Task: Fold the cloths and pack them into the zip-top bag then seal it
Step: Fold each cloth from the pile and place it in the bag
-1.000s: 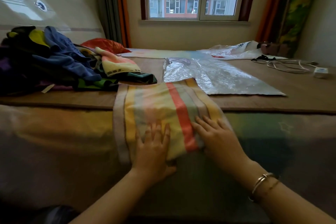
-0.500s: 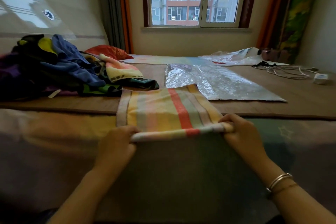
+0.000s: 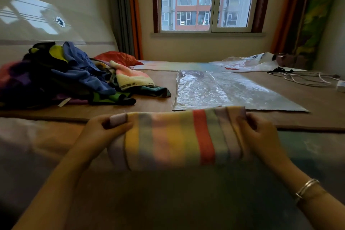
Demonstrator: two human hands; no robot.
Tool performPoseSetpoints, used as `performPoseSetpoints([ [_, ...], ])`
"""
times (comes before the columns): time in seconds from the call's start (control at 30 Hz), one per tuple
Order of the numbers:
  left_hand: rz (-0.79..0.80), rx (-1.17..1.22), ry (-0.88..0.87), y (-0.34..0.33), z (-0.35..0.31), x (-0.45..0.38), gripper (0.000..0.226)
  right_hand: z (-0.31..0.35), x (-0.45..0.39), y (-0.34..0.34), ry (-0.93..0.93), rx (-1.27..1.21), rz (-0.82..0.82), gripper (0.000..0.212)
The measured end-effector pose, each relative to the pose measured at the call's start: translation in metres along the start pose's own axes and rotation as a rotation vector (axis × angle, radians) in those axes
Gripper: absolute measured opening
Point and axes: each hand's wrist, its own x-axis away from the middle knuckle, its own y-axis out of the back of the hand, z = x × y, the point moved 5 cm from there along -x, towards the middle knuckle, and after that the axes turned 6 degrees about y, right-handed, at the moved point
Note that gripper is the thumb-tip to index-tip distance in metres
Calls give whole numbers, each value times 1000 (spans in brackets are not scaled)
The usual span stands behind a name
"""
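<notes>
- My left hand (image 3: 101,132) and right hand (image 3: 261,134) each pinch one end of the striped towel (image 3: 179,138), lifted above the bed (image 3: 186,201), part folded
- The pile (image 3: 61,76) left of the bag (image 3: 229,91) looks unfolded; the bag lies flat, empty, unsealed
- The towel is soft, pastel-striped with one red band

Home bedroom: wide brown-covered bed (image 3: 308,99), orange-curtained window (image 3: 205,0) facing apartment blocks, heaped colourful clothes pile (image 3: 61,74).
</notes>
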Motion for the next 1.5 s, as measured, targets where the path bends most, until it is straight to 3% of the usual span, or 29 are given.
performPoseSetpoints([
  [0.13, -106, 83, 21, -11, 5, -39, 29, -11, -43, -24, -28, 138, 26, 26],
  [0.27, -183, -43, 17, -25, 28, -72, 27, -31, -69, -53, -147, 323, 129, 38],
  [0.4, -267, -203, 33, -33, 40, -79, 30, -47, -67, -71, -217, 468, 201, 34],
  [0.53, -335, -311, 91, -30, 43, -76, 45, -47, -60, -63, -295, 594, 258, 48],
  [0.67, -274, -296, 254, -26, 50, -63, 62, -37, -50, -49, -322, 666, 285, 66],
  [0.87, -98, -233, 459, -25, 55, -40, 75, -10, -33, -38, -244, 785, 343, 76],
  [0.97, 18, -161, 492, -22, 60, -34, 60, -10, -20, -33, -285, 858, 389, 83],
  [1.07, 112, -80, 503, -23, 54, -23, 48, -11, -6, -31, -395, 602, 381, 75],
  [1.23, 120, 229, 500, -27, 41, -8, 39, -16, -6, -32, -619, 89, 303, 57],
  [1.33, 118, 392, 465, -30, 24, 2, 35, -11, -1, -31, -731, -473, 201, 34],
  [1.4, 139, 494, 490, -35, 17, 9, 46, 7, 6, -31, -791, -865, 184, 24],
  [1.5, 197, 565, 446, -49, 5, 16, 40, 35, 9, -32, -751, -1123, 226, 25],
])
